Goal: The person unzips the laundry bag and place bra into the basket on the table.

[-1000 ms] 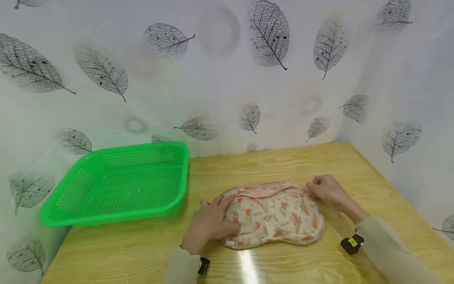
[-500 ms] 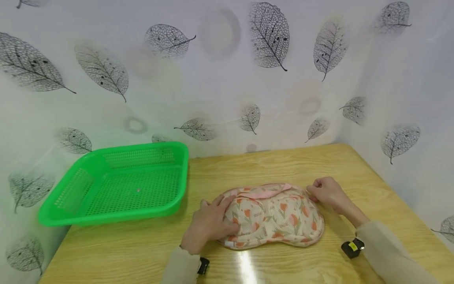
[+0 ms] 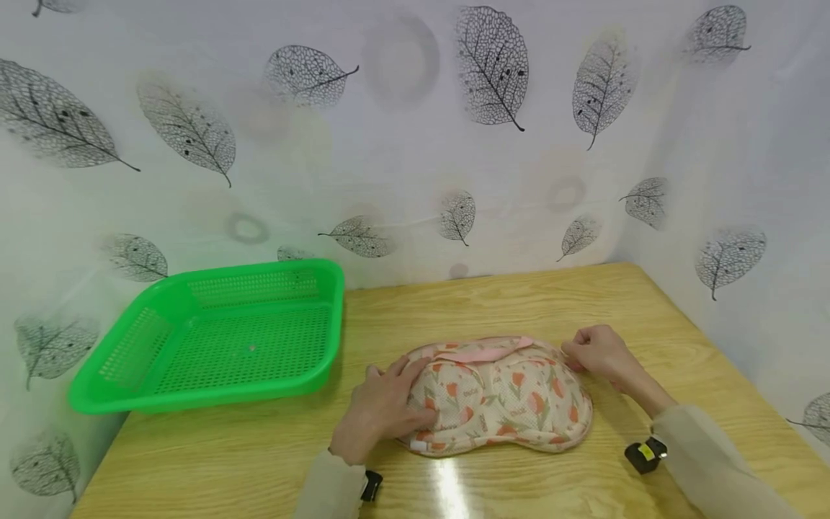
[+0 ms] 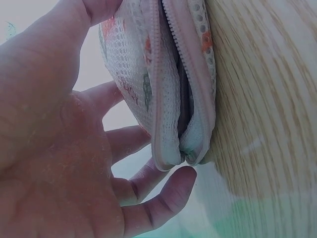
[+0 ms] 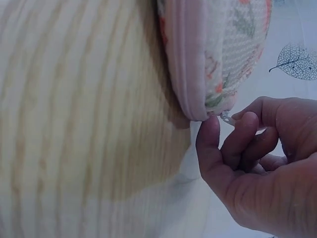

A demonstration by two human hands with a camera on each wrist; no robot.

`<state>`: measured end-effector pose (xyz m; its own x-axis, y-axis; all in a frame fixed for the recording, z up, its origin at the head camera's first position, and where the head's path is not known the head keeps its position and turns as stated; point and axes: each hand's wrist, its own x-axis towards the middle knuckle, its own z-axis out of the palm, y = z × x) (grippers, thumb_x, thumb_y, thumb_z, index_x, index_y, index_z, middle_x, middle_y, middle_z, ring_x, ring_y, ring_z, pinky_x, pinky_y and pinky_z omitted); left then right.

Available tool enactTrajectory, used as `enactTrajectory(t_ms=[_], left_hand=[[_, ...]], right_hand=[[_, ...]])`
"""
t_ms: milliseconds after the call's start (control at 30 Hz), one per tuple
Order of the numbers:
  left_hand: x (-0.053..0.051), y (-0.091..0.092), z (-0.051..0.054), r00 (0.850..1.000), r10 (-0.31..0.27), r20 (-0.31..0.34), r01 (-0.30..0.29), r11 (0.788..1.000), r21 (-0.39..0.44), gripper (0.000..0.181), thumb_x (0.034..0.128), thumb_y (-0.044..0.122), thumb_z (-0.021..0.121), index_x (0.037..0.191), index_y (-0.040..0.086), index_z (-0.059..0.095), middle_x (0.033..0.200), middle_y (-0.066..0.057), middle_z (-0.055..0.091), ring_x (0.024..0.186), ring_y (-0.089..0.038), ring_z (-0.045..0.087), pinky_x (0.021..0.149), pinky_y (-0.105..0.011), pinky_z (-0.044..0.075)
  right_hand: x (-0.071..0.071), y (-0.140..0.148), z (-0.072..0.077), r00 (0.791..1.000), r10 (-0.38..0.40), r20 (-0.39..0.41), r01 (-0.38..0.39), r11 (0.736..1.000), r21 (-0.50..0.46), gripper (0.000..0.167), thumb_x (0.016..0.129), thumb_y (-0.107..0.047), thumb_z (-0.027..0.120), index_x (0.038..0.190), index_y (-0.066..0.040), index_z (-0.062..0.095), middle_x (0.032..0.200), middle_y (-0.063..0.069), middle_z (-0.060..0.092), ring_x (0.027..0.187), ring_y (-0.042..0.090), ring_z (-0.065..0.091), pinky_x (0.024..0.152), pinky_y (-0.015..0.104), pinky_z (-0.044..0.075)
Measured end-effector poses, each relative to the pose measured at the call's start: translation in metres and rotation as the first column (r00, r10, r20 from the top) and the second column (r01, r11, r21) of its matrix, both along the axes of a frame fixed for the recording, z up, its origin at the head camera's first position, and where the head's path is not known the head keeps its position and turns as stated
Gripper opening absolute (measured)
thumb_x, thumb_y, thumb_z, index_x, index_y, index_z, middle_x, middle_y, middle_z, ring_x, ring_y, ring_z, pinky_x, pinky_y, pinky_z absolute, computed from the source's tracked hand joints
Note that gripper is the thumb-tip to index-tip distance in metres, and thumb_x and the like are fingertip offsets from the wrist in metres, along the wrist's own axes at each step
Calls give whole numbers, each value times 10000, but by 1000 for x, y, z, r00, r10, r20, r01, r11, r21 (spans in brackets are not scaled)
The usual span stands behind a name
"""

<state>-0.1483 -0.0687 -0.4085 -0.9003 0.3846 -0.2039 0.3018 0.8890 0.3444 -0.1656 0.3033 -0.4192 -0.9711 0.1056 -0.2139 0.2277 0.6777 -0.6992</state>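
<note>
A padded, rounded mesh laundry bag (image 3: 512, 404) with orange tulips lies on the wooden table, a pink strip along its upper back. My left hand (image 3: 384, 407) holds its left end, thumb on the near part and fingers spread toward the far edge. In the left wrist view, the bag's zipper (image 4: 156, 89) is parted and something dark (image 4: 185, 101) shows inside; what it is cannot be told. At the far right end, my right hand (image 3: 599, 349) pinches the small zipper pull (image 5: 227, 118) between thumb and curled fingers. Along that side the pink zipper edging (image 5: 188, 59) looks closed.
A green plastic basket (image 3: 324, 375) with perforated walls stands on the left, partly over the table's left edge. Behind the wooden table (image 3: 506, 299) hangs a pale curtain (image 3: 402, 158) with leaf prints, which continues along both sides.
Both hands and the laundry bag keep almost the same places. The right hand shifts only a tiny amount in the head view, and the whole view drifts slightly.
</note>
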Motion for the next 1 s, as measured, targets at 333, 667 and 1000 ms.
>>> enactTrajectory(t_ms=[333,667,1000], left_hand=[[0,0,-2,1000,4,-3,-4,1000,7,897,754,505,651,1588,328,370,1637,-70,396,1086,-406,501,671,-524,534],[2,0,1,1000,-3,-11,3,1000,8,887,769,491,682,1584,312,381,1630,-85,405,1073,-409,508,670,-536,542],[0,1,-1,1000,7,7,-6,1000,-8,883,779,511,680,1584,319,374,1643,-59,384,1088,-397,493,685,-529,536]], right_hand=[[2,4,0,1000,8,25,-8,1000,2,239,927,-187,585,736,-45,608,647,31,620,644,173,522,501,274,374],[6,10,-1,998,37,49,-36,999,-22,283,964,-171,574,717,-35,599,632,14,610,663,158,550,595,268,478],[11,16,-6,994,23,104,-12,994,-106,304,990,-187,541,710,-69,544,598,2,553,618,147,540,600,277,485]])
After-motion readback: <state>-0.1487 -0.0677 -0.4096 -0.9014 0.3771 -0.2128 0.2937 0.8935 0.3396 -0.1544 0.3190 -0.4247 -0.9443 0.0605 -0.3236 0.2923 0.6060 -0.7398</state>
